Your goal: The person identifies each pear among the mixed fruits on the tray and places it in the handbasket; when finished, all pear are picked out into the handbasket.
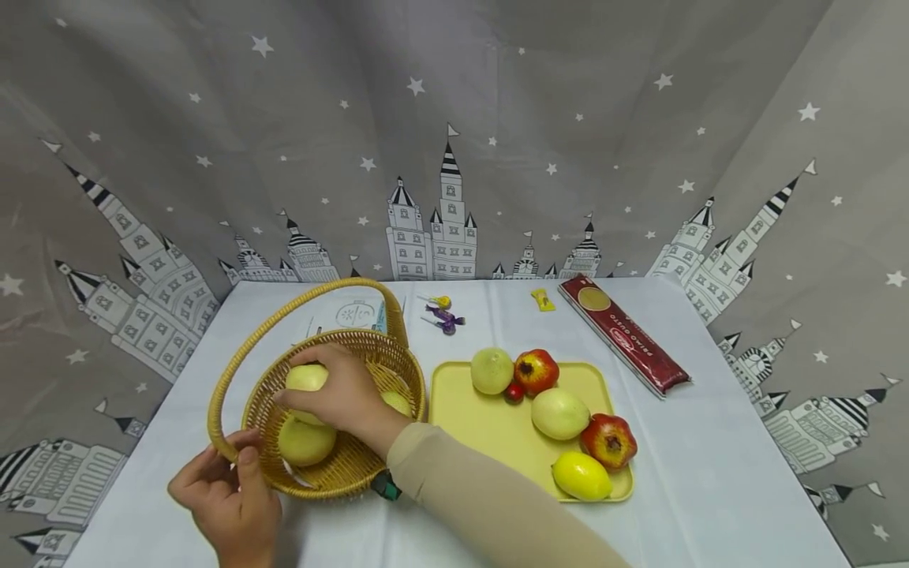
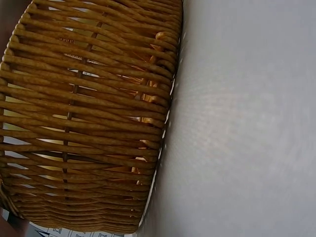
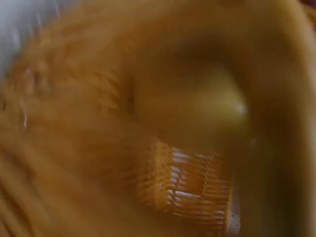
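A wicker basket [image 1: 341, 489] with a tall arched handle [image 1: 284, 308] stands at the left of the table; its woven side [image 2: 89, 113] fills much of the left wrist view. My left hand [image 1: 230, 493] grips the foot of the handle, thumb and fingers about it. Inside the basket, my right hand [image 1: 341, 390] holds a pale yellow-green round fruit [image 1: 307, 379]. Under it lies another such fruit [image 1: 305, 442], and a third [image 1: 396, 402] shows partly behind the right wrist. The right wrist view is blurred, with basket weave [image 3: 192, 187] visible low down.
A yellow tray [image 1: 461, 434] carries pale fruits, pomegranates [image 1: 608, 442], a lemon [image 1: 582, 476] and a small red fruit [image 1: 514, 392]. Behind lie lollipops [image 1: 443, 317], a yellow-wrapped sweet [image 1: 543, 300] and a red pasta packet [image 1: 625, 335]. A dark green item [image 1: 386, 485] touches the basket's front.
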Demonstrator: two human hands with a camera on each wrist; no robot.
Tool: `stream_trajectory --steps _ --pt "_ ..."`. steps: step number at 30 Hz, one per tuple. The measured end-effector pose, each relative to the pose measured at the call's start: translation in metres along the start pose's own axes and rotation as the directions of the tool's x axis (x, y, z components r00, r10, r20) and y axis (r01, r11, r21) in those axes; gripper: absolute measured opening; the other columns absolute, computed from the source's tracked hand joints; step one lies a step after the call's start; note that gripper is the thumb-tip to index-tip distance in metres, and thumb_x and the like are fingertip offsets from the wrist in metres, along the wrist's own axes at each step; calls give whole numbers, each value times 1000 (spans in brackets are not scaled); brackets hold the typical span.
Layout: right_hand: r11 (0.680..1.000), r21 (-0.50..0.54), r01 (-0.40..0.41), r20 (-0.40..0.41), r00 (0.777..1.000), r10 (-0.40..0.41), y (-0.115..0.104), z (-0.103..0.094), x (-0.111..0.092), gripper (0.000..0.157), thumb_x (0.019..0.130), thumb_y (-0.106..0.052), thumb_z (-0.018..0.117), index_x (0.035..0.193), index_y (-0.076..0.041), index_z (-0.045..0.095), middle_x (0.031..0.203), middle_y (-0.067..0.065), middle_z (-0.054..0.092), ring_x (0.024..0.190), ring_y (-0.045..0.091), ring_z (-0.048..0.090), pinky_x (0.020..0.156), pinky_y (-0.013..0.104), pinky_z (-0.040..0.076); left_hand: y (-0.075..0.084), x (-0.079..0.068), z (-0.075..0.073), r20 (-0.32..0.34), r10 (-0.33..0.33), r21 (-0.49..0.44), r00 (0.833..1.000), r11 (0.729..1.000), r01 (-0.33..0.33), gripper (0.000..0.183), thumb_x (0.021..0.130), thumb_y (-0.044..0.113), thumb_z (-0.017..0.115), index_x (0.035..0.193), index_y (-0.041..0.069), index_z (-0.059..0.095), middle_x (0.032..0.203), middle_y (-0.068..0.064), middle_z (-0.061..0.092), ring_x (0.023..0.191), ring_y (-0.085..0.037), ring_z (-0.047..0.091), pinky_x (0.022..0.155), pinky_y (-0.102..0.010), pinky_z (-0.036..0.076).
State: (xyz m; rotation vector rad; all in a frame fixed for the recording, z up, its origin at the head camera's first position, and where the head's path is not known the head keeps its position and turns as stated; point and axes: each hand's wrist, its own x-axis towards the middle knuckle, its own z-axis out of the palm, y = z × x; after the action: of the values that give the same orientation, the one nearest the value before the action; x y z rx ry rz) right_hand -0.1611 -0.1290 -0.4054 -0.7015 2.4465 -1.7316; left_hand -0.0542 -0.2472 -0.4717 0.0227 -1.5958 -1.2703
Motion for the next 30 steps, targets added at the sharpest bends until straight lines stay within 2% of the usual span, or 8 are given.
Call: stream_trajectory --steps 4,10,13,20,25,30 --pt "996 -87 -10 -9 1000 9 11 10 0 45 75 -42 81 114 -24 66 111 -16 57 92 -1 53 74 12 46 1 0 0 2 -2 1 1000 1000 2 30 96 0 54 116 -7 33 101 -11 64 94 -15 61 85 -17 49" --pt "972 -234 19 24 1000 -14 20 13 -3 46 77 -46 79 115 -27 64 111 -18 54 94 -3 53 79 11 44 0 0 -1 0 -8 52 1000 999 8 29 96 1 54 116 -7 34 102 -11 64 95 -14 61 84 -17 48" --pt "977 -212 0 11 1000 2 20 12 -2 43 77 -47 78 113 -27 65 109 -18 55 92 -3 53 78 12 44 -1 0 -1 -4 -6 44 1000 999 6 29 96 2 54 116 -6 34 102 -11 65 94 -14 61 83 -16 48" --pt "994 -83 -76 -48 996 72 18 9 1 29 78 -40 79 101 -26 68 101 -19 60 94 -1 56 82 16 46 0 0 2 -11 3 -15 1000 1000 -3 29 96 1 55 114 -7 33 100 -13 65 93 -15 62 83 -17 49" --pt "989 -127 -81 -29 997 78 17 8 2 28 79 -36 80 100 -25 67 98 -19 59 94 4 59 79 14 46 0 1 1 -8 2 -4 1000 1000 -2 29 96 1 54 114 -7 34 100 -14 65 93 -15 62 82 -16 48" --pt "987 -122 -104 -24 995 102 17 8 2 28 78 -35 81 100 -24 67 97 -19 59 95 6 60 79 15 46 1 1 0 -2 -9 2 1000 1000 9 29 96 -1 54 115 -7 33 100 -13 64 92 -15 61 83 -17 49"
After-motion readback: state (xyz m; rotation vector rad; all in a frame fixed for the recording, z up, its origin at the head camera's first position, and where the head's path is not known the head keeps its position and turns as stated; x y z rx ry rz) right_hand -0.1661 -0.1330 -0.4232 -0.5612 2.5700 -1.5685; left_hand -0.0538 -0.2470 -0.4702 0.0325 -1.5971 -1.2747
